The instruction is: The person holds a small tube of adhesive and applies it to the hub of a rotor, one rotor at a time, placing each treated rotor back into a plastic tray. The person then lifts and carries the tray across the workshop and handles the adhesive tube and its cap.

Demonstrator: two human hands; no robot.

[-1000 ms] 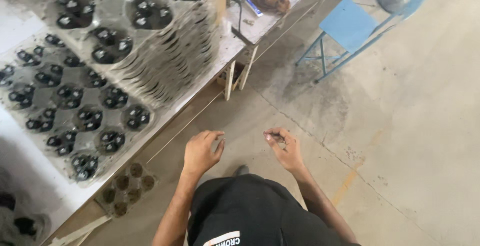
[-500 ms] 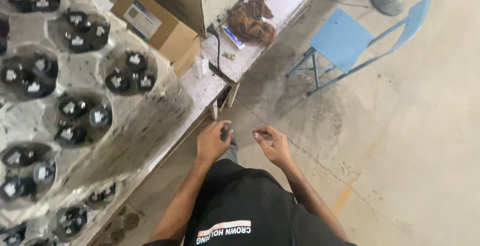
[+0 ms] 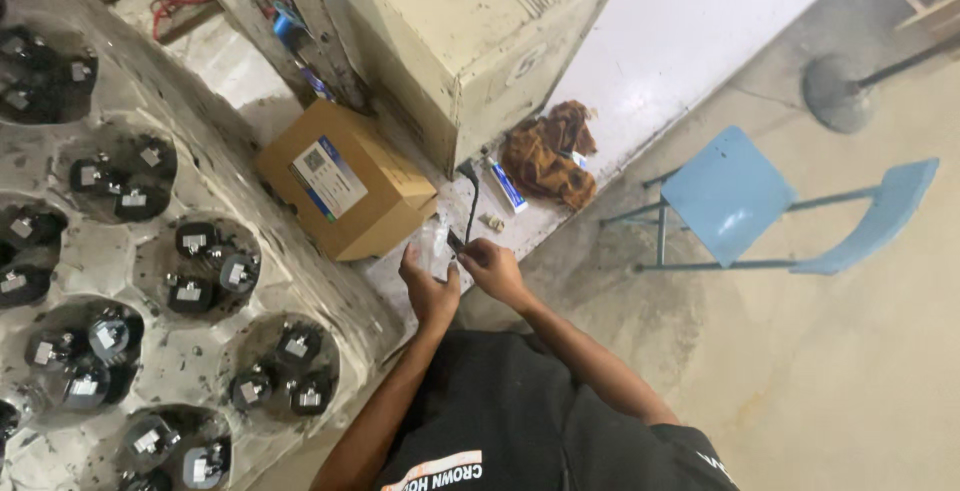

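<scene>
Both hands grasp things: left hand perhaps a clear bag, right hand a small dark part beside it

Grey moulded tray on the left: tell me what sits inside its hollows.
Each round hollow of the grey moulded tray holds a cluster of small black parts with pale square faces, mostly two or three per hollow. Whatever lies beneath them, and under the tray itself, is covered.

Bare, stained concrete floor in flat, even light; a blue chair stands on it, a round stand base beyond, beside the pale worktop
</scene>
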